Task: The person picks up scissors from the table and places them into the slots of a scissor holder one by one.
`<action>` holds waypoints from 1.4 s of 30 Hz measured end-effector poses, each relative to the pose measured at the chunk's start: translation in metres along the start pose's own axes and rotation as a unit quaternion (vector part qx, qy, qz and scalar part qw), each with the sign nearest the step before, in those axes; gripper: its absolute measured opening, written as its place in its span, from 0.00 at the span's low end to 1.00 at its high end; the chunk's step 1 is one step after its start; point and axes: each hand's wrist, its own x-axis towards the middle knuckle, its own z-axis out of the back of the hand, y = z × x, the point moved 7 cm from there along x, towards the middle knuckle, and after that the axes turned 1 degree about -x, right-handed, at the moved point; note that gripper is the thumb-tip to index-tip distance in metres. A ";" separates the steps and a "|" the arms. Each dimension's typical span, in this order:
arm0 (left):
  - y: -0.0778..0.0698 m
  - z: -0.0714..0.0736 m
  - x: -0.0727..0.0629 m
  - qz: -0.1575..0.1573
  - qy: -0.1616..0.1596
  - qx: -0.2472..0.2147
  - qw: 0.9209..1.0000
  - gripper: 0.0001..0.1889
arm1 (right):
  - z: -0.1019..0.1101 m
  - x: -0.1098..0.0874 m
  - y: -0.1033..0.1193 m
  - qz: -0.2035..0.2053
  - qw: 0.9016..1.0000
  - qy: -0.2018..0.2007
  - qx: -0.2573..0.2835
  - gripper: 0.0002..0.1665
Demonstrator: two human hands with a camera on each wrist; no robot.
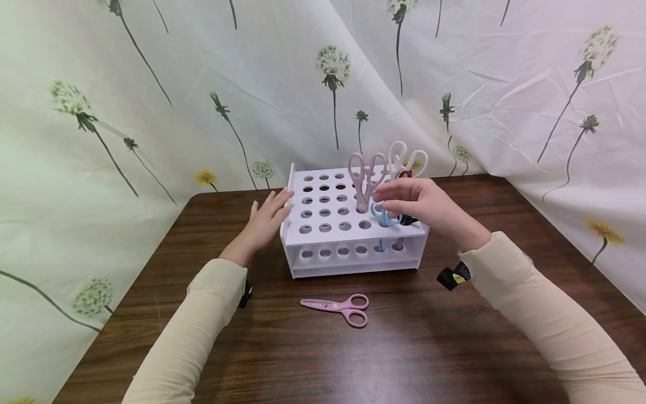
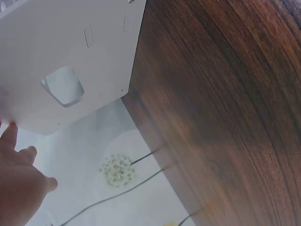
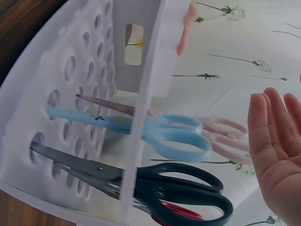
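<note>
A white rack with rows of round holes stands on the table. My left hand rests its fingertips on the rack's left side panel, fingers extended. Above the rack's right part is my right hand, holding nothing; the right wrist view shows its fingers apart from the handles. Near it, light blue scissors and black-handled scissors stand blade-down in front holes. Behind are pale pink scissors, white-handled scissors and red-handled scissors, partly hidden. Purple-pink scissors lie on the table before the rack.
The dark wooden table carries the rack near its far edge. A white curtain printed with dandelions hangs behind and along both sides. Black straps sit on the wrists below the cream sleeves.
</note>
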 end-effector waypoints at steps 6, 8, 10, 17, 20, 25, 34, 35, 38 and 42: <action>0.001 0.000 -0.001 0.001 0.001 0.002 1.000 0.26 | -0.012 -0.005 -0.008 -0.017 1.000 0.025 -0.001 0.22; 0.002 0.000 -0.001 0.003 0.001 0.002 1.000 0.26 | -0.016 -0.007 -0.011 -0.020 0.999 0.033 0.011 0.22; 0.002 0.000 -0.001 0.004 0.000 0.001 1.000 0.26 | -0.020 -0.008 -0.013 -0.019 0.999 0.038 0.014 0.23; 0.002 -0.001 -0.001 0.004 -0.002 -0.007 1.000 0.26 | -0.034 -0.012 -0.022 -0.007 0.998 0.060 -0.020 0.23; 0.002 -0.001 -0.001 0.004 -0.001 -0.009 1.000 0.26 | -0.040 -0.014 -0.023 -0.001 0.997 0.070 -0.032 0.23; 0.002 -0.001 0.000 0.004 -0.002 -0.014 1.000 0.26 | -0.049 -0.016 -0.027 0.005 0.996 0.084 -0.020 0.22; 0.002 -0.002 -0.001 0.006 0.002 -0.016 1.000 0.26 | -0.064 -0.021 -0.043 0.000 0.996 0.094 -0.006 0.21; 0.002 -0.001 0.000 0.005 0.001 -0.015 1.000 0.26 | -0.066 -0.022 -0.044 -0.001 0.995 0.096 -0.005 0.21; 0.002 -0.001 0.000 0.005 0.001 -0.015 1.000 0.26 | -0.073 -0.023 -0.050 0.000 0.995 0.098 -0.010 0.20; 0.003 -0.001 0.000 0.004 0.001 -0.015 1.000 0.26 | -0.080 -0.025 -0.058 -0.005 0.994 0.104 -0.017 0.21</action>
